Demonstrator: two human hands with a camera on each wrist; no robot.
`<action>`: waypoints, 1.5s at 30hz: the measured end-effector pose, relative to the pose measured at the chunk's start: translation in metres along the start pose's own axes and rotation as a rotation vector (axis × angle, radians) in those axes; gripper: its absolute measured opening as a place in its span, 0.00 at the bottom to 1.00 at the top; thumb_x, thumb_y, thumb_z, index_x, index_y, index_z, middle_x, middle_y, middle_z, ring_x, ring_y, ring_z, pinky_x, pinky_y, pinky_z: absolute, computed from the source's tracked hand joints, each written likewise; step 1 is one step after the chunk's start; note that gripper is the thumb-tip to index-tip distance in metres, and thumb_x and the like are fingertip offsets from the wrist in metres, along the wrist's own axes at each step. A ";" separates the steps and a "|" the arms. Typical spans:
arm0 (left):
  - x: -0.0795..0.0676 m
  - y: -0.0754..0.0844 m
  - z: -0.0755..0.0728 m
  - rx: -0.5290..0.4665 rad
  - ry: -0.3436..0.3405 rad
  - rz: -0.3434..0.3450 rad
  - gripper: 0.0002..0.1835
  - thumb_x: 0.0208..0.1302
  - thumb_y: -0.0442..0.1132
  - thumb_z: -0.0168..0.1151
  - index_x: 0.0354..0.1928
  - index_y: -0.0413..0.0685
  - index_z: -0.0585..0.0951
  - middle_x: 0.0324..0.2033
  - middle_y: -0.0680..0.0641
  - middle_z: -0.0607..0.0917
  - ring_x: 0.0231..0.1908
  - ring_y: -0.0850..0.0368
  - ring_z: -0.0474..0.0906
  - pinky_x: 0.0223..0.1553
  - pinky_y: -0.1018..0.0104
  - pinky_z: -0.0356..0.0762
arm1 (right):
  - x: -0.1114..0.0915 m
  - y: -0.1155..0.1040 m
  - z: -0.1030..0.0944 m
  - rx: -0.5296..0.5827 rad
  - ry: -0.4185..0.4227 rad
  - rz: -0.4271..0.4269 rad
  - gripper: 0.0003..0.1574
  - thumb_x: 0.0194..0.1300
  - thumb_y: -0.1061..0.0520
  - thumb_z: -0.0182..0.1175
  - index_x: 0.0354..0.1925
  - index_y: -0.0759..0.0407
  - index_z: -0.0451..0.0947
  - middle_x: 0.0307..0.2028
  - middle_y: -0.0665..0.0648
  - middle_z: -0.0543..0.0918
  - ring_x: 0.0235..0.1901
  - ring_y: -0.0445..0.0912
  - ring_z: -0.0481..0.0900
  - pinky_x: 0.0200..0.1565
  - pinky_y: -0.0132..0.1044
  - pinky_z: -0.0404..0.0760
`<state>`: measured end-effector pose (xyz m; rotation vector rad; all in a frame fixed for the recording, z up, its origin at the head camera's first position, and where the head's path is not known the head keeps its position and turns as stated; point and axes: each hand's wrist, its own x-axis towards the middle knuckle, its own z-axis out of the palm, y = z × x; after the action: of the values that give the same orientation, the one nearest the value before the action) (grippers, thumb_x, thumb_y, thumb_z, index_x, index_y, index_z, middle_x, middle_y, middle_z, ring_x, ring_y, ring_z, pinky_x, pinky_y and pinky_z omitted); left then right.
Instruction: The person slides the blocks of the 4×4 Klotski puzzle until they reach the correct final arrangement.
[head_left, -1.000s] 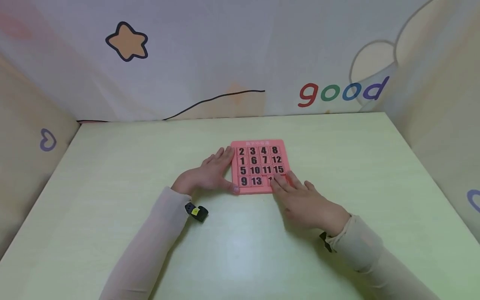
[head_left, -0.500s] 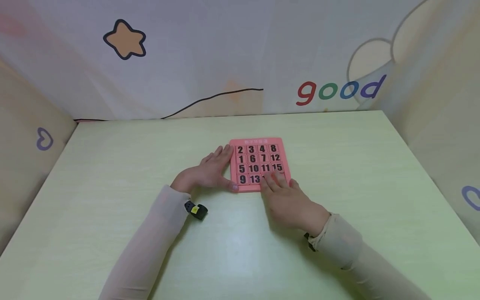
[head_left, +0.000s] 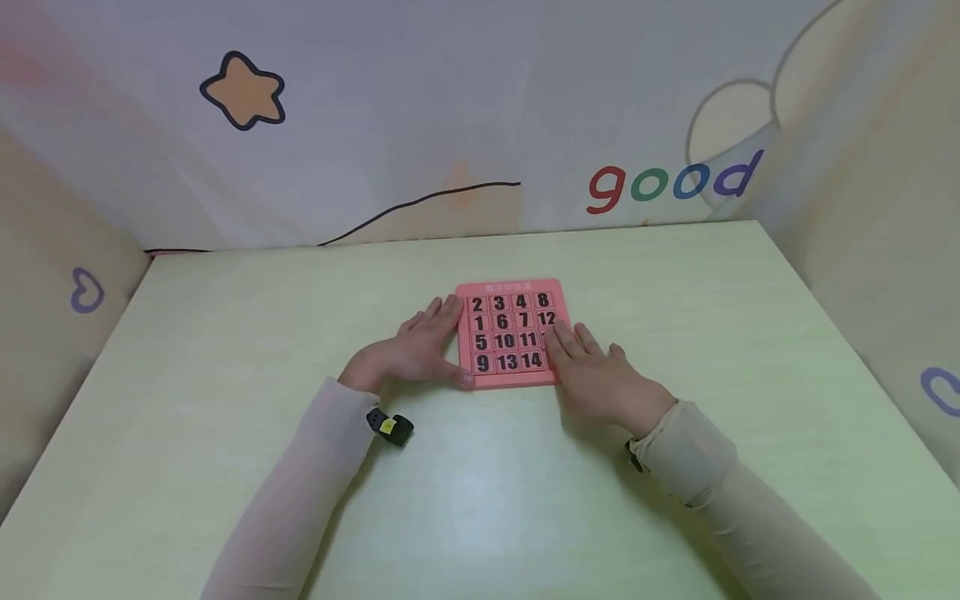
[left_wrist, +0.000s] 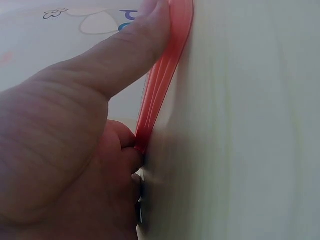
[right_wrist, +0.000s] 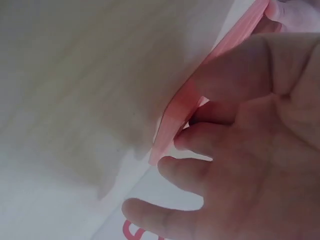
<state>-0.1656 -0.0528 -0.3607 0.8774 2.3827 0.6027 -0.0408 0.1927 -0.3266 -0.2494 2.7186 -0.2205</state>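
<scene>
A pink sliding number puzzle (head_left: 516,382) lies flat on the table, its numbered tiles facing up. Along its left edge rests my left hand (head_left: 412,350), fingers extended at the upper side and thumb at the lower left corner. In the left wrist view the thumb (left_wrist: 130,50) touches the puzzle's pink rim (left_wrist: 167,65). My right hand (head_left: 603,379) has its fingertips on the right side, over the third-row end tile, which they hide along with the lower right corner. The tile 14 (head_left: 531,361) sits beside the tile 13 (head_left: 507,362) in the bottom row.
The pale green table (head_left: 480,500) stretches around the puzzle. A printed cloth backdrop (head_left: 405,108) with a star and the word "good" stands behind it, with cloth at both sides. Dark wrist devices show at both cuffs, the left one (head_left: 392,427) with a yellow patch.
The right hand moved left over the bottom row, then back right and up to the right column. Tile 14 has slid left against 13. The left hand stays put.
</scene>
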 end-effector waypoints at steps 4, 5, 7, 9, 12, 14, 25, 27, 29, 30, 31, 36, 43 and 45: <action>0.000 0.001 -0.001 0.008 0.001 0.000 0.68 0.55 0.62 0.74 0.81 0.51 0.34 0.79 0.51 0.31 0.76 0.55 0.19 0.74 0.53 0.26 | -0.002 0.000 -0.001 -0.015 -0.010 0.000 0.39 0.77 0.59 0.40 0.79 0.66 0.41 0.79 0.64 0.38 0.77 0.65 0.34 0.68 0.73 0.45; 0.001 0.002 -0.002 0.009 0.000 0.000 0.69 0.55 0.62 0.74 0.81 0.51 0.34 0.79 0.51 0.31 0.76 0.55 0.19 0.75 0.53 0.26 | -0.003 0.000 -0.001 -0.022 -0.010 0.000 0.39 0.77 0.59 0.39 0.79 0.66 0.41 0.79 0.64 0.38 0.77 0.65 0.35 0.67 0.73 0.46; 0.001 0.002 -0.002 0.011 -0.003 0.000 0.69 0.55 0.63 0.73 0.81 0.51 0.34 0.79 0.51 0.31 0.76 0.55 0.19 0.75 0.52 0.26 | -0.006 -0.001 -0.001 -0.038 -0.015 0.003 0.38 0.78 0.58 0.38 0.79 0.66 0.41 0.79 0.64 0.38 0.77 0.65 0.35 0.67 0.74 0.46; 0.002 0.002 -0.003 0.015 -0.005 0.002 0.69 0.55 0.63 0.73 0.81 0.51 0.33 0.79 0.51 0.31 0.76 0.55 0.19 0.75 0.51 0.27 | -0.009 -0.003 0.000 -0.053 -0.018 0.000 0.38 0.79 0.58 0.38 0.79 0.66 0.42 0.79 0.65 0.39 0.76 0.65 0.36 0.67 0.74 0.47; 0.002 0.003 -0.005 0.017 -0.005 0.005 0.68 0.55 0.62 0.73 0.81 0.51 0.34 0.79 0.50 0.32 0.76 0.54 0.20 0.75 0.51 0.27 | -0.017 -0.004 0.001 -0.075 -0.014 -0.016 0.37 0.79 0.58 0.39 0.79 0.67 0.44 0.79 0.66 0.41 0.76 0.66 0.40 0.66 0.74 0.51; 0.002 0.004 -0.007 0.018 -0.003 0.004 0.68 0.55 0.62 0.74 0.81 0.50 0.34 0.79 0.50 0.32 0.76 0.54 0.20 0.75 0.50 0.27 | -0.021 -0.004 0.001 -0.082 -0.005 -0.034 0.36 0.79 0.59 0.40 0.79 0.68 0.46 0.79 0.67 0.43 0.75 0.68 0.43 0.65 0.75 0.54; 0.001 0.002 -0.003 0.006 0.013 -0.008 0.69 0.55 0.59 0.75 0.80 0.47 0.33 0.79 0.47 0.32 0.77 0.50 0.22 0.75 0.52 0.28 | -0.018 0.001 -0.017 -0.026 -0.033 -0.069 0.40 0.75 0.60 0.50 0.79 0.66 0.49 0.78 0.66 0.46 0.76 0.68 0.40 0.64 0.75 0.55; -0.001 0.002 0.000 -0.020 0.025 -0.008 0.71 0.54 0.59 0.76 0.80 0.47 0.31 0.79 0.47 0.30 0.77 0.50 0.22 0.75 0.51 0.27 | -0.009 0.003 -0.022 -0.005 -0.023 -0.056 0.41 0.75 0.59 0.50 0.79 0.65 0.48 0.78 0.66 0.46 0.76 0.67 0.39 0.65 0.75 0.54; -0.002 0.003 0.003 -0.037 0.034 0.000 0.72 0.53 0.59 0.77 0.80 0.47 0.30 0.79 0.47 0.28 0.76 0.48 0.21 0.74 0.49 0.27 | 0.000 0.005 -0.025 0.009 -0.016 -0.043 0.43 0.75 0.58 0.52 0.79 0.65 0.47 0.79 0.65 0.44 0.76 0.67 0.38 0.65 0.74 0.53; -0.002 0.004 0.004 -0.040 0.033 0.001 0.72 0.53 0.59 0.77 0.80 0.48 0.29 0.79 0.48 0.28 0.76 0.48 0.21 0.74 0.48 0.26 | 0.004 0.006 -0.025 0.016 -0.019 -0.036 0.43 0.75 0.57 0.52 0.79 0.65 0.46 0.79 0.65 0.44 0.76 0.66 0.38 0.66 0.74 0.52; -0.003 0.005 0.006 -0.046 0.031 0.002 0.73 0.53 0.60 0.77 0.80 0.48 0.29 0.78 0.48 0.27 0.76 0.48 0.21 0.74 0.48 0.25 | 0.008 0.007 -0.026 0.028 -0.025 -0.026 0.44 0.74 0.58 0.53 0.79 0.65 0.45 0.79 0.64 0.43 0.76 0.66 0.37 0.66 0.74 0.51; -0.005 0.012 0.008 0.028 0.003 -0.009 0.71 0.54 0.65 0.73 0.80 0.47 0.31 0.78 0.47 0.27 0.76 0.45 0.20 0.73 0.48 0.23 | 0.022 0.010 -0.024 0.063 -0.074 0.009 0.48 0.73 0.58 0.54 0.80 0.63 0.40 0.79 0.62 0.38 0.77 0.64 0.34 0.68 0.72 0.48; -0.002 0.018 0.006 0.088 -0.005 -0.015 0.70 0.55 0.68 0.70 0.80 0.48 0.30 0.77 0.48 0.25 0.76 0.45 0.19 0.74 0.47 0.24 | 0.025 0.010 -0.023 0.043 -0.090 0.005 0.50 0.75 0.50 0.54 0.80 0.63 0.39 0.79 0.63 0.37 0.77 0.64 0.34 0.67 0.73 0.47; -0.002 0.020 0.006 0.095 0.000 -0.019 0.71 0.54 0.68 0.71 0.80 0.49 0.30 0.77 0.48 0.24 0.76 0.44 0.20 0.74 0.45 0.25 | 0.024 0.010 -0.023 0.048 -0.087 0.004 0.49 0.75 0.50 0.54 0.80 0.63 0.39 0.79 0.63 0.37 0.77 0.64 0.34 0.67 0.73 0.48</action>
<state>-0.1520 -0.0392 -0.3537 0.8943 2.4341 0.4853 -0.0733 0.2006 -0.3165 -0.2339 2.6238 -0.2674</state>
